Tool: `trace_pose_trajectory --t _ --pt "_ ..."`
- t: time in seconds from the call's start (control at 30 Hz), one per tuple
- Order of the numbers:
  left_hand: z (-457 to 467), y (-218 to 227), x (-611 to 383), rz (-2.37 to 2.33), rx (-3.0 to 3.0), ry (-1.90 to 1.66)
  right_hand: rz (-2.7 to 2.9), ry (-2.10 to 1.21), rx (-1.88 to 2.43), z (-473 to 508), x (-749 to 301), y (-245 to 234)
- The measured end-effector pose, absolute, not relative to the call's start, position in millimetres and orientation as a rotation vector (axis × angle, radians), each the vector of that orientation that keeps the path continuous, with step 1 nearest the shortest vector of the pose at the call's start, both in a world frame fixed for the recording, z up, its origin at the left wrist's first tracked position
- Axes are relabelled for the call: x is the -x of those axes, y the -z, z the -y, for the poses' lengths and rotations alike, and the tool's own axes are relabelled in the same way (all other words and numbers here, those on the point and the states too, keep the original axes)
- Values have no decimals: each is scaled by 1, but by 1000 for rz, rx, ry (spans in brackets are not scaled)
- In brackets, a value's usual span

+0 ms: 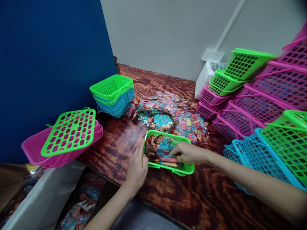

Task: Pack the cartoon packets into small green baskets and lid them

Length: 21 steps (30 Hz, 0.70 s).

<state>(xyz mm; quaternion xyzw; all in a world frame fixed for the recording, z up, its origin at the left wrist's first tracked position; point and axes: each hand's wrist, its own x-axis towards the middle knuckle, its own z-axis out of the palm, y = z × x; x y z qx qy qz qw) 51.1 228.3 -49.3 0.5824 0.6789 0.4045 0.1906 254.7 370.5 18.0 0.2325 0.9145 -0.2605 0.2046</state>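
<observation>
A small green basket [185, 168] sits on the dark wood table [203, 198] in front of me, with several cartoon toy packets [158, 143] lying inside it. My left hand [137, 166] rests against the basket's left end, fingers together along its rim. My right hand [189, 152] reaches into the basket from the right, fingers curled down onto the packets; what they pinch is hidden. Just beyond the basket lies a loose heap of the same packets [172, 116].
A stack of green and blue baskets [114, 94] stands behind left. Pink baskets with a green lid-like one [69, 132] lean at the left edge. Piles of pink, green and blue baskets [259, 105] crowd the right. A white bin [48, 198] sits below left.
</observation>
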Motion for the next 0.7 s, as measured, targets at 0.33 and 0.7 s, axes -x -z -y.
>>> trace_pose_trajectory --t 0.33,0.7 --pt "-228 41 -51 -2020 -1725 -1173 -2613 690 -743 -326 -265 -36" --pt "-253 -10 -65 -1521 -2524 155 -2662 250 -1013 -327 -241 3"
